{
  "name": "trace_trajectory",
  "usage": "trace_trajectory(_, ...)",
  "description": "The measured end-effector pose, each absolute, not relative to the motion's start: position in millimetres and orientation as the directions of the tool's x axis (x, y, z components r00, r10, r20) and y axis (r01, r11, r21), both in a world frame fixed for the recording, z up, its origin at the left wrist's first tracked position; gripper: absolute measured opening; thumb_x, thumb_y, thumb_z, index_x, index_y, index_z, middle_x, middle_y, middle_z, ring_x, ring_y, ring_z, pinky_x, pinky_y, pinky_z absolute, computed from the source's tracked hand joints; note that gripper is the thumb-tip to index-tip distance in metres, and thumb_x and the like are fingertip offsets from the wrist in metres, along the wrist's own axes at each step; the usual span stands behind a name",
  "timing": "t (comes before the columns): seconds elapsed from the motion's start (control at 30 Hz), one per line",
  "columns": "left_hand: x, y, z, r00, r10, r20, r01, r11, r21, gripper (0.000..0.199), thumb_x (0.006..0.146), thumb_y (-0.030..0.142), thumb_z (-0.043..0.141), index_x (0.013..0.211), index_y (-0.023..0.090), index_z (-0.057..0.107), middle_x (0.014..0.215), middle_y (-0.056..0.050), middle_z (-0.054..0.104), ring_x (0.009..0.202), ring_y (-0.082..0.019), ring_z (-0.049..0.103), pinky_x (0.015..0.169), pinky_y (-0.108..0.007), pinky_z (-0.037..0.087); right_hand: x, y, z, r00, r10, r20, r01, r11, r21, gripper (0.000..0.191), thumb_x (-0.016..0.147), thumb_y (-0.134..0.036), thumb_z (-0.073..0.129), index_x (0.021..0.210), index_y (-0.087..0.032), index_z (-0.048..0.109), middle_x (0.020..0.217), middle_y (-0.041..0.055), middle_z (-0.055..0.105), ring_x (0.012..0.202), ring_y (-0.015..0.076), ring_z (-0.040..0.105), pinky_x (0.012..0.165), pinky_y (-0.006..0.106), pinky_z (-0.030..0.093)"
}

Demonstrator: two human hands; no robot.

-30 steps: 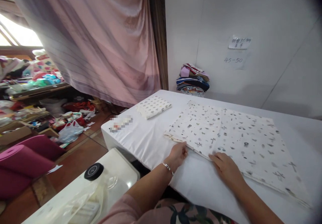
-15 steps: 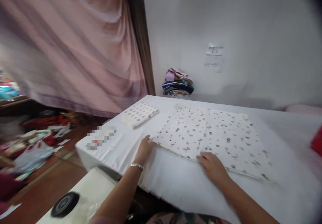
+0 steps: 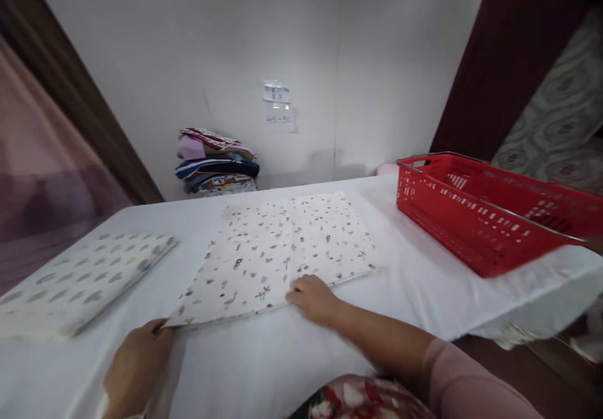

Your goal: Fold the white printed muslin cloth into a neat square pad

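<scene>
On the white-covered table (image 3: 230, 369), as the head view shows, a printed cloth (image 3: 264, 249) lies flat and spread out, in front of the person, with small grey and dark figures over its pale surface. The left hand (image 3: 139, 365) is at the near left corner of this cloth; its thumb and fingers are brought together and have hold of the corner — the hand itself is somewhat blurred. The right hand (image 3: 313, 299) rests upon the near edge, to the right of the edge's middle, with its fingers gently bent; whether they pinch the fabric or only press on it, I cannot tell.

To the left of the printed cloth, and apart from it, lies a folded cloth (image 3: 89, 281) with grey cloud-like shapes. At the right side of the table stands a red basket (image 3: 447, 224), well apart from both hands. Behind the table's far edge there is a pile of fabrics (image 3: 219, 161) — against the pale wall (image 3: 367, 80), which bears two paper notes (image 3: 277, 106).
</scene>
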State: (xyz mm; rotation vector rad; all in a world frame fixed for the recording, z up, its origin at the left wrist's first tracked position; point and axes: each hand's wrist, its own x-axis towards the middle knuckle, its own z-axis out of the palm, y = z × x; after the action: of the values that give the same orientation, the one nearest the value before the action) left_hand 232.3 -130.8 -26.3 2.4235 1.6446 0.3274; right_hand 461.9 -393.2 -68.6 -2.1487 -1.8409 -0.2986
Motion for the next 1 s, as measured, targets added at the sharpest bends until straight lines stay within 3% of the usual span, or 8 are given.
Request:
trace_trajectory(0.1,253.5,-154.8,-33.0,0.550,0.781,0.296,0.794,-0.599,0.104,0.035,0.083,0.033,0.032,0.109,0.027,0.055,0.110,0.007,0.064,0.102,-0.023,0.056,0.080,-0.036,0.047,463.4,-391.9,-68.7,0.172,0.926,0.336,0.984,-0.145,-0.105,0.018,0.089,-0.022,0.047,0.096,-0.024,0.063,0.090,0.0026,0.055,0.083,0.0175,0.042,0.070,0.028,0.029)
trace_trajectory(0.2,288.1,-203.4,-44.7,0.814,0.309,0.492,0.300,-0.949,0.100,0.032,0.082,0.032,0.040,0.102,0.017,0.060,0.105,-0.006,0.066,0.097,-0.022,0.058,0.087,-0.035,0.045,466.2,-390.6,-68.4,0.166,0.931,0.326,0.985,-0.140,-0.103,0.019,0.090,-0.024,0.047,0.101,-0.024,0.063,0.091,0.0036,0.056,0.084,0.0182,0.045,0.070,0.029,0.032)
trace_trajectory(0.3,321.7,-250.6,-53.9,0.864,0.045,0.502,0.011,-0.997,0.071,0.030,0.081,0.028,0.046,0.106,0.017,0.060,0.107,-0.010,0.063,0.099,-0.024,0.057,0.085,-0.038,0.045,468.3,-389.3,-67.5,0.168,0.928,0.332,0.984,-0.138,-0.110,0.023,0.089,-0.024,0.047,0.109,-0.022,0.059,0.092,0.0040,0.059,0.085,0.0183,0.048,0.072,0.029,0.035)
trace_trajectory(0.5,355.3,-271.4,-52.2,0.930,-0.012,0.368,-0.029,-0.999,0.040,0.022,0.084,0.019,0.043,0.096,0.017,0.062,0.094,-0.008,0.064,0.085,-0.021,0.057,0.077,-0.036,0.045,476.4,-407.9,-63.6,0.179,0.902,0.392,0.978,-0.119,-0.173,0.033,0.086,-0.017,0.048,0.119,-0.017,0.051,0.096,0.0055,0.064,0.089,0.0178,0.053,0.079,0.030,0.039)
trace_trajectory(0.67,356.4,-264.9,-57.0,0.929,-0.030,0.370,-0.033,-0.999,0.003,0.023,0.086,0.020,0.044,0.100,0.016,0.062,0.097,-0.008,0.063,0.089,-0.022,0.056,0.079,-0.036,0.044,519.2,-483.8,-49.9,0.367,0.784,0.501,0.908,-0.186,-0.374,0.019,0.084,-0.015,0.048,0.095,-0.019,0.063,0.101,0.0066,0.064,0.098,0.0188,0.055,0.088,0.033,0.039)
trace_trajectory(0.73,356.1,-264.8,-60.1,0.923,-0.036,0.382,-0.038,-0.999,-0.002,0.024,0.086,0.021,0.045,0.101,0.015,0.062,0.098,-0.008,0.063,0.089,-0.022,0.056,0.080,-0.036,0.044,543.4,-519.8,-42.4,0.648,0.647,0.402,0.738,-0.404,-0.540,0.017,0.082,-0.014,0.050,0.090,-0.018,0.064,0.100,0.0062,0.065,0.100,0.0197,0.055,0.089,0.033,0.040)
trace_trajectory(0.8,356.6,-264.8,-62.4,0.920,-0.041,0.389,-0.042,-0.999,-0.004,0.024,0.086,0.021,0.045,0.100,0.015,0.063,0.098,-0.008,0.063,0.090,-0.022,0.056,0.080,-0.037,0.045,565.3,-548.0,-36.2,0.912,0.388,0.134,0.366,-0.618,-0.696,0.020,0.082,-0.014,0.049,0.094,-0.018,0.063,0.101,0.0052,0.065,0.098,0.0176,0.057,0.086,0.029,0.043)
trace_trajectory(1.0,357.7,-264.0,-64.0,0.912,-0.031,0.410,-0.034,-0.999,-0.001,0.025,0.086,0.022,0.044,0.099,0.016,0.064,0.098,-0.008,0.064,0.090,-0.023,0.056,0.080,-0.038,0.045,592.7,-564.4,-26.6,0.913,0.285,-0.291,0.016,-0.740,-0.673,0.018,0.084,-0.017,0.047,0.075,-0.010,0.060,0.070,0.0069,0.066,0.050,0.0114,0.059,0.050,0.021,0.045)
